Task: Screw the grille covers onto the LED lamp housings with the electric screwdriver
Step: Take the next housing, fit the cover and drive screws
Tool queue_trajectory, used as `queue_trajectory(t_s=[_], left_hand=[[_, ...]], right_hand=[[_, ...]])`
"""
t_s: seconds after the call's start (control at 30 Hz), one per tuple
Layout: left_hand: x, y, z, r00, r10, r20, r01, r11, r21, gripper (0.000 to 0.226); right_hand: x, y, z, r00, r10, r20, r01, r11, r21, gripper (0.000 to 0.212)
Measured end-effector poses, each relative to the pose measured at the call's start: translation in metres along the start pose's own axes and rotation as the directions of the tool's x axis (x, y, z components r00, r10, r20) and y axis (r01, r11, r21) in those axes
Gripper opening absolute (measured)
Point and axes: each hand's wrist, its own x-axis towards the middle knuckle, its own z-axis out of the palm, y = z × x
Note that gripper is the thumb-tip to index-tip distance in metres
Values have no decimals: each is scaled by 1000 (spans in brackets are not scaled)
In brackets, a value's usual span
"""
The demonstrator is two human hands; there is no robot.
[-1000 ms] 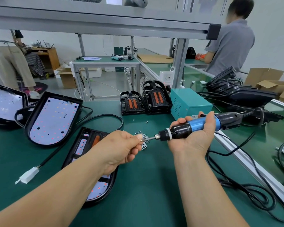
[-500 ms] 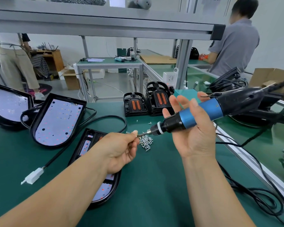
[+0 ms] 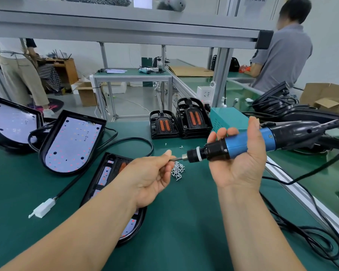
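My right hand (image 3: 241,163) lies palm up and cradles the blue and black electric screwdriver (image 3: 239,143), thumb over the blue barrel, tip pointing left. My left hand (image 3: 147,177) pinches something small at the bit tip; a screw there is too small to make out. A heap of several silver screws (image 3: 178,171) lies on the green mat just below the bit. Under my left forearm lies a black LED lamp housing with a grille cover (image 3: 110,173), partly hidden. Two open housings with white LED boards (image 3: 72,143) (image 3: 14,122) lean at the left.
Stacks of black grille covers with orange inserts (image 3: 194,118) (image 3: 162,124) stand behind the screws, beside a teal power box (image 3: 225,118). A white connector on a black cable (image 3: 43,209) lies at left. Black cables (image 3: 305,227) loop at right. Two people stand in the background.
The screwdriver rose and tilted, then came back nearer level, with my right fingers loosening around it. My left hand stayed pinched at the bit tip.
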Motion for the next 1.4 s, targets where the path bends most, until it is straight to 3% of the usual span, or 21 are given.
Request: queue_trajectory(t_s=[0.1,0.17,0.2,0.27,0.33,0.37,0.47,0.53,0.6,0.73,0.87,1.0,1.1,1.4], left_hand=[[-5,6,-5,997,69,24,-73,965,253,64],[-12,19,-19,976,214,36,-203,846,493,90],[-15,28,-30,948,319,21,-272,770,577,91],[-19,46,-60,847,527,-67,-334,626,704,66],[-22,51,-92,785,586,-202,-220,568,793,51],[-26,48,-105,803,544,-243,-146,575,805,52],[-34,30,-119,964,199,-174,-16,702,712,50],[-34,23,-116,995,37,-91,23,810,586,44],[-29,18,-115,999,-13,-38,30,883,468,43],[-25,14,-112,998,32,45,-47,922,384,46],[-29,12,-108,976,183,117,-214,908,361,53],[-31,12,-104,961,248,120,-276,887,370,48],[-33,12,-103,964,243,105,-265,880,395,40],[-33,12,-102,972,231,50,-229,867,442,44]], right_hand=[[2,0,-3,995,37,-95,-33,999,40,25],[4,-1,-4,991,49,-127,-43,998,49,23],[4,-1,-4,989,49,-137,-43,998,51,22],[5,-1,-4,989,37,-143,-29,998,53,22],[4,0,-4,993,18,-118,-12,999,49,26],[2,1,-3,995,16,-103,-11,998,54,24],[0,5,-3,996,40,-81,-36,998,46,33],[-1,9,-2,994,56,-89,-53,998,34,40],[-3,13,0,993,63,-96,-61,998,20,45],[-7,18,5,994,53,-95,-51,999,16,44],[-9,22,18,998,5,-59,-4,1000,3,26],[-10,23,29,998,-56,-16,54,995,-79,13],[-9,24,29,997,-71,10,71,991,-115,37],[-8,30,25,998,-52,17,54,990,-131,49]])
